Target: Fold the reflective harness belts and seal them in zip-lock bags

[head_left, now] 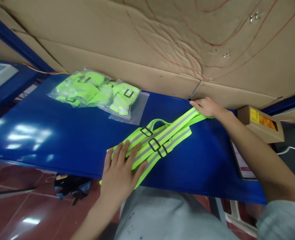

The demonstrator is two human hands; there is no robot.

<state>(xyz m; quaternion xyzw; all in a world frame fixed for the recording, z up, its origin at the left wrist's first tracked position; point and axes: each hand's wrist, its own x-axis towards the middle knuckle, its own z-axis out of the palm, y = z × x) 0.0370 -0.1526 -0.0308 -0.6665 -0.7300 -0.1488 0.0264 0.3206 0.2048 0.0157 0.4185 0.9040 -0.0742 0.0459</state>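
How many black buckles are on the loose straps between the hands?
3: upper-left buckle, middle buckle, lower-right buckle. More may hide under the straps.

We count 2 hands, 1 left hand (118, 173) and 1 right hand (208, 107), on 1 blue table (74, 136). Just beyond the left fingers (124, 150) we see 3 black buckles (154, 144) on the green straps (178, 125); the straps overlap from the left fingers to the right ones, so we cannot count them. Farther beyond the left fingers we find at least 2 clear bags (127, 100), their exact number hidden by overlap, with at least 3 dark buckles (128, 93) inside. To the right of the right fingers we have 1 cardboard box (267, 131) with 1 yellow label (254, 115), and 1 screen device (243, 163). Above the right fingers we count at least 4 metal pins (256, 15).
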